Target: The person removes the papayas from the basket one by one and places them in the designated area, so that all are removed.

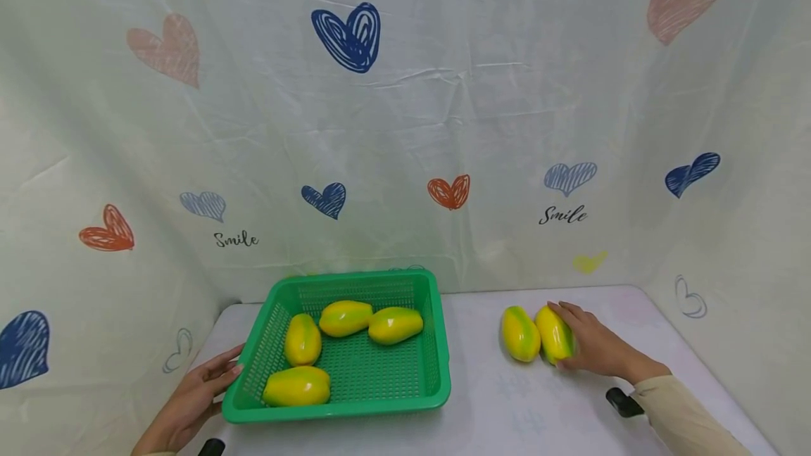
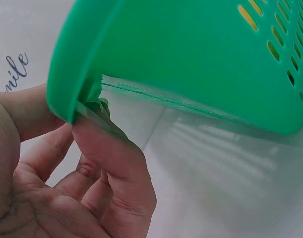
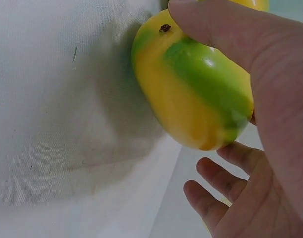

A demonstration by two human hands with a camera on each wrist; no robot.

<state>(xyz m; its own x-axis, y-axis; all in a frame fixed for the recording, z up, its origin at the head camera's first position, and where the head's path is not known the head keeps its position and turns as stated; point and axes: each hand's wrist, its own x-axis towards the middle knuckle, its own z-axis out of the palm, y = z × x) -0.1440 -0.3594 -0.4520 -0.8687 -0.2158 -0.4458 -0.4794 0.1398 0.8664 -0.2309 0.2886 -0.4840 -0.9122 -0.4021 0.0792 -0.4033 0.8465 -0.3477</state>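
Note:
At the table's right side my right hand (image 1: 598, 343) holds a yellow mango (image 1: 555, 335) with a green streak, thumb on the near end and fingers over the far end. The right wrist view shows this mango (image 3: 196, 84) with its dark stem end near the thumb; some fingers are spread below it. A second mango (image 1: 521, 333) lies just left of the held one. My left hand (image 1: 196, 400) is at the left side of a green plastic basket (image 1: 336, 411), and in the left wrist view its thumb and index finger pinch the basket's rim (image 2: 67, 64).
Several yellow mangoes lie in the basket, one of them (image 1: 296, 386) near its front left corner. The white table (image 1: 481, 400) meets a hanging white sheet (image 1: 405, 125) printed with hearts at the back and sides.

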